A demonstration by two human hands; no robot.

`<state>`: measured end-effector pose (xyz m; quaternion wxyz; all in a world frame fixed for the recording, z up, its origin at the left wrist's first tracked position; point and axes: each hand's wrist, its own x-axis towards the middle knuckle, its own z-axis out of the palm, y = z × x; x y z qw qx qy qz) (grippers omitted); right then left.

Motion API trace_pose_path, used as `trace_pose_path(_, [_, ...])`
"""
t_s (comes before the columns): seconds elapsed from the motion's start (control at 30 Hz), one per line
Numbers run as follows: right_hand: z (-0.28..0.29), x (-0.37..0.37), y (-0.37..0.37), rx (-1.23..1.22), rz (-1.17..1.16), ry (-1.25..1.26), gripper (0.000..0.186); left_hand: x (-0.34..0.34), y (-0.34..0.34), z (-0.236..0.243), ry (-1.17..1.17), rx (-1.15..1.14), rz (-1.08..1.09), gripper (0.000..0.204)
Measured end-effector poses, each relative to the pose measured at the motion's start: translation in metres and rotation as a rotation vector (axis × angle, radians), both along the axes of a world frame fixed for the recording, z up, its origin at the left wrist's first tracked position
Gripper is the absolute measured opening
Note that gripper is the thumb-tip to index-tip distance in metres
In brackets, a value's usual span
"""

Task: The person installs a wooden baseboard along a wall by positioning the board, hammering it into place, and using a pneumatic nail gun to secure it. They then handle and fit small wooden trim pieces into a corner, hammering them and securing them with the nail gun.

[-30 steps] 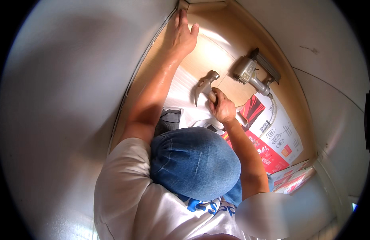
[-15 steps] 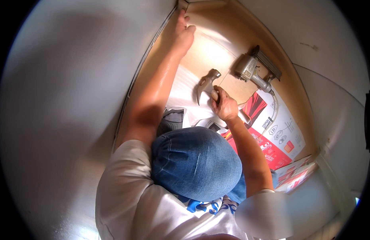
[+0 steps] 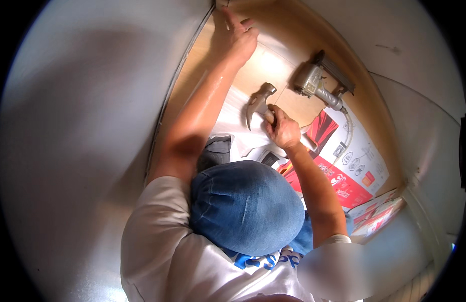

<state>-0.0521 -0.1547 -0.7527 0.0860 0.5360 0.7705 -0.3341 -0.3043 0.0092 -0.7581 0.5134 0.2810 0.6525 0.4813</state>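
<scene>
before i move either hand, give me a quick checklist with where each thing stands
1. Hammer in hand: ok, the right hand is closed around it just below the head.
2. Left hand free of tools: ok, none shows in it.
3. Hammer clear of the left hand: ok, there is a gap between them.
4. Left fingertip touching the far corner: cannot tell, too small.
5. Nail gun away from both hands: ok, it lies to their right.
6. Hose without pressure: cannot tell.
</scene>
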Motion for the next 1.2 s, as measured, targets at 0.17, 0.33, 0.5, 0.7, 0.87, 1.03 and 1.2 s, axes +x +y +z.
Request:
trace_pose_path(0.17, [-0.002, 0.000, -0.001, -0.018, -0.016, -0.021, 0.056, 0.005, 0.004, 0.027, 0.665, -0.092, -0.051, 0.087])
trace_pose_path(0.33, [-0.004, 0.002, -0.001, -0.011, -0.013, 0.012, 0.057, 0.005, 0.003, -0.006, 0.720, -0.033, 0.071, 0.082])
trace_pose_path(0.5, [0.003, -0.001, 0.000, -0.047, -0.021, -0.024, 0.056, -0.030, -0.012, -0.027, 0.396, 0.072, -0.042, 0.077])
trace_pose_path(0.7, [0.009, -0.004, 0.003, -0.080, -0.028, -0.064, 0.052, -0.050, -0.019, -0.040, 0.876, 0.485, 0.007, 0.058])
trace_pose_path(0.87, [0.036, -0.019, 0.022, -0.188, -0.111, 0.185, 0.046, -0.051, -0.005, -0.007, 0.711, 0.088, 0.120, 0.048])
trace_pose_path(1.03, [0.096, -0.073, 0.095, 0.050, -0.013, 0.462, 0.045, -0.078, 0.005, -0.002, 0.495, -0.018, -0.058, 0.060])
trace_pose_path(1.2, [0.117, -0.138, 0.168, 0.149, -0.129, 0.316, 0.042, -0.068, 0.007, -0.042, 0.651, 0.334, 0.091, 0.040])
